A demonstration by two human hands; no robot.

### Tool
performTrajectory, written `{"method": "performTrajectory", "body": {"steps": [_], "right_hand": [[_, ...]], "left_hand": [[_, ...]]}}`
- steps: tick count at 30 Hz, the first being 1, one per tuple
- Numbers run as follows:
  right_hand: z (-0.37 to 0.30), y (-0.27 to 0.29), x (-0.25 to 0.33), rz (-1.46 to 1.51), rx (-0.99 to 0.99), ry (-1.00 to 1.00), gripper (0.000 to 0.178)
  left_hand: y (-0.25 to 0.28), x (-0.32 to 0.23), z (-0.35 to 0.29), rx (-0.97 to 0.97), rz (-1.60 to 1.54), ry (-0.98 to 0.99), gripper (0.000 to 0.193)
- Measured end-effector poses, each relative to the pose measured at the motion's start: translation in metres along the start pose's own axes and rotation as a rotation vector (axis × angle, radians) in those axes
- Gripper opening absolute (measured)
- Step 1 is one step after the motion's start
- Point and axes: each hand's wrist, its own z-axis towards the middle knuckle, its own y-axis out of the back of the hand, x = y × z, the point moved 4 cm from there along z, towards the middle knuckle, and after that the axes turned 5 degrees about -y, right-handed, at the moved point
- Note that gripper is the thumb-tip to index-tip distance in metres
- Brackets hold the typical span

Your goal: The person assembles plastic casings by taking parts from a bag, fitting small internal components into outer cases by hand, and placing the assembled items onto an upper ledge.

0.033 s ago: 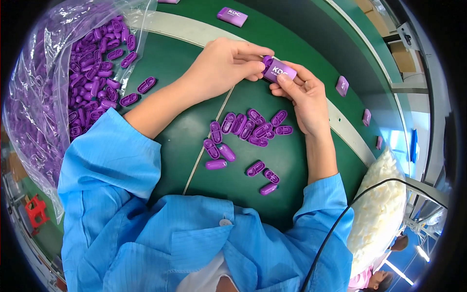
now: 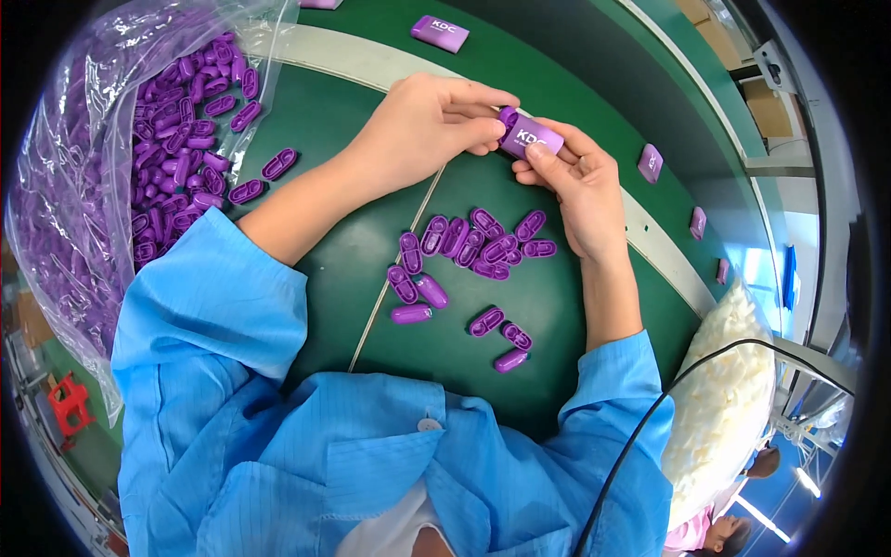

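Note:
My right hand (image 2: 580,176) grips a flat, light purple plastic casing (image 2: 536,133) with white print, its thumb pressed on the printed face. At the casing's left end sits a darker purple oval end cap (image 2: 507,118). My left hand (image 2: 432,125) pinches this cap between thumb and fingers, partly hiding it. Whether the cap is fully seated in the casing, I cannot tell. Below both hands, several loose purple end caps (image 2: 456,237) lie in a cluster on the green work surface (image 2: 436,348), some hollow side up. A smaller group of caps (image 2: 485,321) lies nearer to me.
A clear plastic bag (image 2: 83,186) full of purple caps (image 2: 167,139) lies open at the left. Beyond a pale rail (image 2: 343,58), finished-looking purple casings (image 2: 440,33) rest on a green strip. At the right stand a bag of cream-coloured pieces (image 2: 724,408) and a black cable (image 2: 640,408).

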Motion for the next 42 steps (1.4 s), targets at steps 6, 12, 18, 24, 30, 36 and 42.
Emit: {"method": "performTrajectory", "body": {"steps": [6, 12, 18, 24, 30, 36, 42], "right_hand": [[-0.009, -0.004, 0.011, -0.079, 0.000, 0.101, 0.028], [-0.007, 0.002, 0.008, -0.021, 0.100, 0.038, 0.029], [-0.011, -0.001, 0.011, -0.081, 0.104, 0.074, 0.029], [-0.017, -0.005, 0.017, -0.125, 0.069, 0.096, 0.028], [-0.017, -0.010, 0.012, -0.183, -0.113, 0.265, 0.027], [0.026, 0.027, 0.021, -0.644, -0.342, 0.417, 0.037], [0.036, 0.119, 0.015, -1.224, -0.688, 0.380, 0.038]], "left_hand": [[-0.003, -0.010, -0.001, 0.025, 0.024, -0.013, 0.030], [-0.002, -0.011, -0.004, 0.070, -0.033, 0.009, 0.024], [-0.001, -0.012, -0.005, 0.065, 0.141, -0.003, 0.022], [-0.006, -0.019, -0.010, 0.009, 0.234, -0.203, 0.024], [-0.024, -0.037, -0.018, -0.108, 0.771, -0.408, 0.025], [0.000, -0.014, 0.046, -0.096, 0.646, -0.149, 0.029], [0.021, -0.014, 0.080, -0.103, 0.934, -0.047, 0.028]]}}
